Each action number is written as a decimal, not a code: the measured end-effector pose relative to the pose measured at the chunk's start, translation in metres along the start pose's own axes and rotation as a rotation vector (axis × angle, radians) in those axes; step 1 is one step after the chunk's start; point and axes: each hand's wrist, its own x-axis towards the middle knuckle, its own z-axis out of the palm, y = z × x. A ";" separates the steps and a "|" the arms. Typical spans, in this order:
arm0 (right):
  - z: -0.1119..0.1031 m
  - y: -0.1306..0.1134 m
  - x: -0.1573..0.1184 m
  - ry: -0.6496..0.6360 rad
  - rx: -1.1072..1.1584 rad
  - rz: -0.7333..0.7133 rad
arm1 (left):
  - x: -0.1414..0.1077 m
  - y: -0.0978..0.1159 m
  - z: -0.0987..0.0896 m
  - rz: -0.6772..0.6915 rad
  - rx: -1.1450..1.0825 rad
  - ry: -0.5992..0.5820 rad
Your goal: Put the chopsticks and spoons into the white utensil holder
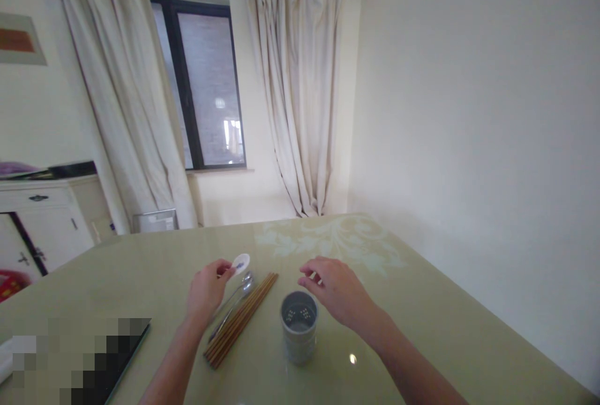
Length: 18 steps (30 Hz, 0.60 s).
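Observation:
My left hand [209,286] pinches a white spoon [241,264] with a blue mark in its bowl, above the table. Below it lie metal spoons [237,302], partly hidden by the hand and wrist. Alongside them rests a bundle of wooden chopsticks [241,322], slanting away from me. A grey utensil holder [299,330] stands upright to their right, with small holes visible in its bottom and no utensils inside. Just beyond its rim, to the right, hovers my right hand [335,286], fingers bent, thumb apart from them, nothing visible in the grip.
The glossy green table [450,342] meets a white wall [478,111] on the right. A dark flat object [119,355], partly pixelated, lies at the near left. Beyond the table are a white cabinet [51,205], a window [210,86] and pale curtains [300,67].

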 end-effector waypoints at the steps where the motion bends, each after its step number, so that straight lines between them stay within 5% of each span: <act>1: 0.003 0.002 0.001 -0.023 -0.031 0.007 | 0.005 -0.015 0.001 -0.037 0.058 0.006; 7: 0.020 0.006 0.004 -0.123 -0.176 0.037 | 0.012 -0.064 0.014 -0.149 0.202 -0.032; 18: 0.019 0.001 0.002 -0.168 -0.222 0.078 | 0.008 -0.066 0.032 -0.146 0.238 -0.108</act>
